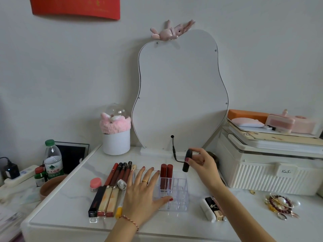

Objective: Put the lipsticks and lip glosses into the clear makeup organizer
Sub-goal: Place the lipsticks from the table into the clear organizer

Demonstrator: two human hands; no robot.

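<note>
— Four slim lip glosses [120, 173] lie side by side at the left of the worktop [70, 212], dark red tubes with black caps, their long axes running away from us and leaning a little right.

— Nearer us we see three boxier tubes [104, 200], one black and two gold, lying along the same line. Next comes our left hand [142, 193], flat, fingers spread and straight, resting against the left side of the clear makeup organizer [174, 194].

— In the organizer's far left cells two dark red lipsticks [167, 173] stand upright, touching each other.

— Above its far right corner our right hand [201, 165] pinches a black lipstick [187, 160] between thumb and fingers; it is nearly vertical, top tilted slightly right, not yet in a cell.

— At the right, beside our forearm, a white tube [208, 210] and a black-and-gold lipstick [214, 207] lie flat, pointing away from us and a little left.
</note>
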